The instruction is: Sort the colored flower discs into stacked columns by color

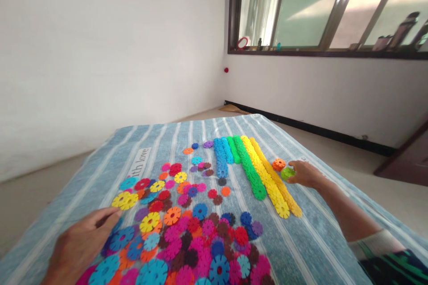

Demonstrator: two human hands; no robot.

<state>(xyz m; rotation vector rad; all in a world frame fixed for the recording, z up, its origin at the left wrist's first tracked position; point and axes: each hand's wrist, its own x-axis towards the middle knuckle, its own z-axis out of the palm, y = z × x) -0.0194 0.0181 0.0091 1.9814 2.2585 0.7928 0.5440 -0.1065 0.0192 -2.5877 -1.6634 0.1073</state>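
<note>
My left hand [82,240] is at the left edge of a loose pile of colourful notched plastic discs [172,246]. Its thumb and forefinger are drawn together beside two overlapping yellow discs [126,200]; whether they grip anything is hidden. On the right, my right hand [305,173] pinches a lime green disc [287,173] low over the cloth. Just beyond it lies a small orange stack of discs [278,164]. Left of that hand, overlapping discs form long rows by colour: a yellow row [265,176], a green row [249,169] and a blue row [220,158].
A blue-and-white striped cloth [180,136] covers the surface under the discs. A purple stack [208,144] and an orange disc [188,151] lie near the far side. White walls and a window [314,6] with items on its sill stand beyond.
</note>
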